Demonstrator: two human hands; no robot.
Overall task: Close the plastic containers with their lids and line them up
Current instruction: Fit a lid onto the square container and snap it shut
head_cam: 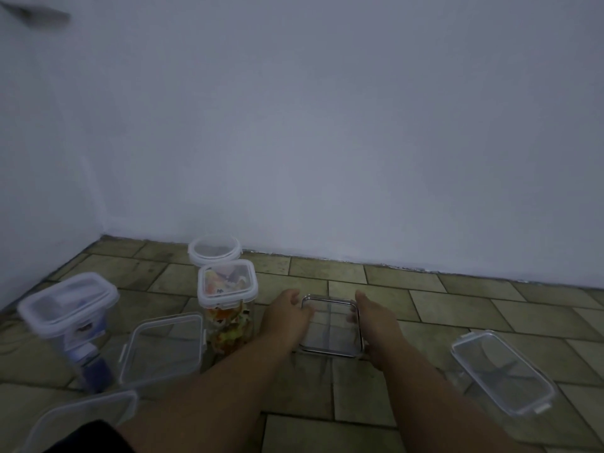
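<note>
while both hands grip the clear square container (330,325) on the tiled floor (457,308), the job looks roughly half done. the left hand (287,317) holds its left side and the right hand (376,322) its right side, fingers curled over the rim; whether a lid already sits on it i cannot tell. three containers seem closed: the round one (214,250) near the wall, the tall one with colourful contents (227,295) just in front of it, and the tilted-looking tall one (70,308) at the left. still loose, by my reading, are a clear rectangular piece (163,348) beside the colourful one, another (501,371) well off to the right, and one (81,416) at the bottom left edge. nothing forms a full row yet.
</note>
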